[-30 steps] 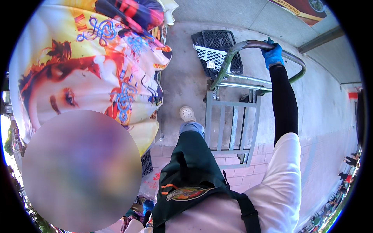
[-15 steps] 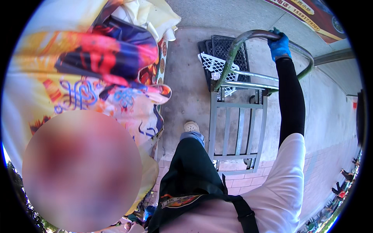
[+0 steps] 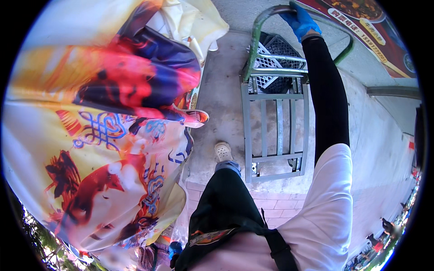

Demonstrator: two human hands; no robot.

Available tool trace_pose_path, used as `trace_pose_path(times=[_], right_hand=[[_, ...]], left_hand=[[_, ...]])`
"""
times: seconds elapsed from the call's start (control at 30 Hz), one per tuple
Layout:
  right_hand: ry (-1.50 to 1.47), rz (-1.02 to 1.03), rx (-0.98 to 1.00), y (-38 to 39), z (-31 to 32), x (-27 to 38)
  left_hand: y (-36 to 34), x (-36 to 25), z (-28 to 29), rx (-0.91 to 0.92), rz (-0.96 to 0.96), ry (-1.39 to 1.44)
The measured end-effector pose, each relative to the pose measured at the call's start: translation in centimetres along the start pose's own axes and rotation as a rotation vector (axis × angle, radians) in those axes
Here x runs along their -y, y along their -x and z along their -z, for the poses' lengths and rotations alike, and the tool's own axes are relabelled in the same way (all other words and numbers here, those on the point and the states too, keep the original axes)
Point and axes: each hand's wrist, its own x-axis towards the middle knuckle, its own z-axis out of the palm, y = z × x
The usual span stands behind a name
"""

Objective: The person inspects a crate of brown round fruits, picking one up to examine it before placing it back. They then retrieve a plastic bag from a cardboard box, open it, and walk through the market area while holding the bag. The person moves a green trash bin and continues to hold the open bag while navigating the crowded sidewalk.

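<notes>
My right hand, in a blue glove, is wrapped round the top bar of a green tubular handle at the far right. The handle belongs to a hand cart, whose grey slatted metal frame lies between it and me. Seen through the handle's bars are several plastic crates, black ones and a white one. What looks like my blue-gloved left hand is a small patch beside my dark apron at the lower edge. Its fingers are not distinguishable.
A large printed cloth with yellow, red and dark blue patterns covers the left side, bunched up at the back. My shoe stands on the grey floor between cloth and cart. A printed sign board lines the far right; distant people appear at the right rim.
The handle and my right hand have moved farther from me and a little left, the cart frame with them. The handle now overlaps the crates more. The cloth appears shifted right.
</notes>
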Motion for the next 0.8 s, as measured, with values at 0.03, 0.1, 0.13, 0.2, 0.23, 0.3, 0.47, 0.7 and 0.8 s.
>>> trace_pose_path(times=[0.03,0.1,0.13,0.2,0.23,0.3,0.47,0.7,0.8], right_hand=[[0.007,0.029,0.039,-0.7,1.6,-0.1],[0.091,0.001,-0.042,0.0,1.3,-0.7],[0.116,-0.040,0.009,0.7,1.1,-0.5],[0.199,-0.044,0.078,1.9,1.8,0.6],[0.252,-0.007,0.090,2.5,2.9,1.7],[0.791,0.261,0.174,6.4,-1.3,0.6],[0.554,0.255,0.063,22.3,-1.4,-1.6],[0.834,-0.372,0.882,61.4,18.6,-21.9],[0.844,-0.294,1.384,84.3,5.4,-23.9]], left_hand=[[0.5,0.4,-0.5,0.002,-0.014,-0.031],[2.6,0.9,-3.0,0.008,-0.011,-0.079],[3.6,0.8,-4.5,0.013,0.010,-0.097],[5.2,-0.1,-6.4,-0.144,0.118,0.252],[5.7,-0.2,-6.9,-0.180,0.169,0.339],[8.3,-3.4,-8.3,-0.241,0.323,0.543],[11.5,-8.1,-12.4,-0.318,0.426,0.846],[14.1,-9.3,-24.4,-0.800,0.393,1.580],[18.7,-12.1,-30.0,-0.899,0.448,1.730]])
